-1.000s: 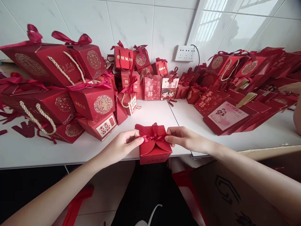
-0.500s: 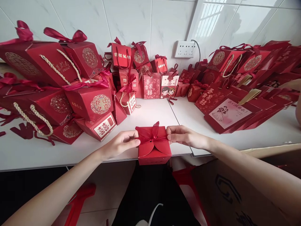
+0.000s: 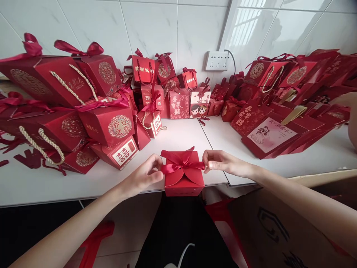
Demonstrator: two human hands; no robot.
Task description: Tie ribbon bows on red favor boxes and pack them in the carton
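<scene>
On my remote feed I see a socket panel (image 3: 216, 60) with a dark cable (image 3: 233, 61) on the tiled wall (image 3: 156, 22), rope-handled boxes (image 3: 46, 74) stacked at left, a couple-printed bag (image 3: 272, 136) at right, and a brown carton (image 3: 248, 219) lower down.

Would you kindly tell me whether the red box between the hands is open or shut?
The red box is shut: its curved top flaps are folded inward, and a tied ribbon lies across them.
</scene>
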